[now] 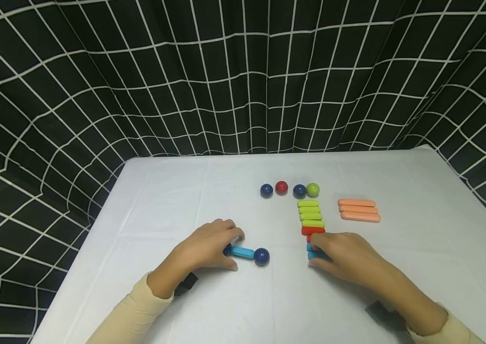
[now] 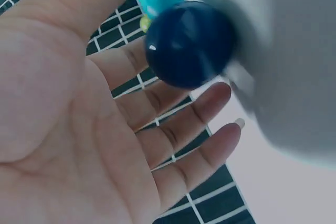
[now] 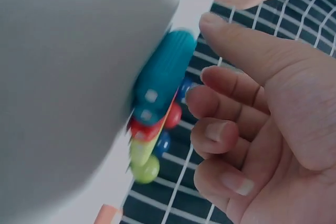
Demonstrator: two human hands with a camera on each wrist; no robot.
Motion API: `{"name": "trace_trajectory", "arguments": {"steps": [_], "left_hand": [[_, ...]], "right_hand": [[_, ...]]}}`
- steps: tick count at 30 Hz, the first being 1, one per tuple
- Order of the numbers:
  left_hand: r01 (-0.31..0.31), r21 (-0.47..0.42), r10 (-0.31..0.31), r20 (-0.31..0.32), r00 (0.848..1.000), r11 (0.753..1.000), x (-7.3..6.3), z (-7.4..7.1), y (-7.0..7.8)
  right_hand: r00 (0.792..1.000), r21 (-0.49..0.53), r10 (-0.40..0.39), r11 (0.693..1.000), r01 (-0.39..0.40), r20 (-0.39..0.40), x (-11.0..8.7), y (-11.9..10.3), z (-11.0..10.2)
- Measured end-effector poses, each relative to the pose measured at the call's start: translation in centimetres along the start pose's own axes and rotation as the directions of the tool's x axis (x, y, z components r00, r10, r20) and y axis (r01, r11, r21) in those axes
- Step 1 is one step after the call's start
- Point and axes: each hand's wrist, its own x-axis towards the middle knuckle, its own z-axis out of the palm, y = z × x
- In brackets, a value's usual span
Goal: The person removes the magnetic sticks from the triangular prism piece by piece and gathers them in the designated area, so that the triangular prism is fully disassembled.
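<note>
A light blue magnetic-looking rod (image 1: 243,252) lies on the table with a dark blue ball (image 1: 262,256) at its right end and a second dark blue ball (image 2: 190,44) at its left end. My left hand (image 1: 208,244) is around the left ball, thumb and forefinger spread to either side of the rod. Over the near end of a column of rods hovers my right hand (image 1: 346,255), its thumb and fingers apart beside two blue rods (image 3: 165,72). In the right wrist view a gap shows between fingers and rods. Red rods (image 1: 313,230) lie just beyond, partly covered by that hand.
Several lime rods (image 1: 310,213) continue the column away from me. Behind them sit two dark blue balls (image 1: 266,191), a red ball (image 1: 281,187) and a lime ball (image 1: 313,189). Three orange rods (image 1: 359,210) lie at the right. A black gridded curtain (image 1: 243,86) surrounds the white table (image 1: 161,191).
</note>
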Motion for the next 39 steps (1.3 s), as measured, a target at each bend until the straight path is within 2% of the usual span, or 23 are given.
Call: {"name": "trace_trajectory", "arguments": {"steps": [4,10,17,24,28,33,39], "left_hand": [[0.027,-0.019,-0.028,-0.022,0.999,0.999,-1.4,0.2,-0.5],[-0.036,-0.112,0.033,-0.033,0.999,0.993,-2.0,0.8,0.0],[-0.100,-0.129,0.093,-0.060,0.994,0.987,-2.0,1.4,1.5],[-0.162,-0.110,0.150,-0.107,0.983,0.981,-1.7,2.2,1.8],[-0.177,-0.115,0.163,-0.116,0.980,0.978,-1.7,2.4,1.7],[-0.179,-0.140,0.164,-0.109,0.980,0.974,-1.8,2.3,1.7],[-0.147,-0.139,0.134,-0.101,0.986,0.979,-1.9,2.3,1.5]], "right_hand": [[0.995,-0.008,-0.091,0.996,0.090,-0.036,0.8,-1.0,0.2],[0.987,0.008,-0.161,0.987,0.161,0.002,1.9,-2.7,1.0],[0.971,-0.028,-0.232,0.972,0.234,0.053,2.9,-4.9,1.6],[0.964,-0.004,-0.253,0.967,0.254,0.085,3.3,-5.9,2.2],[0.963,0.017,-0.252,0.968,0.251,0.096,3.5,-6.2,2.2],[0.958,0.031,-0.270,0.963,0.269,0.100,3.5,-6.2,2.0],[0.953,0.062,-0.277,0.960,0.271,0.124,3.3,-5.4,1.0]]}}
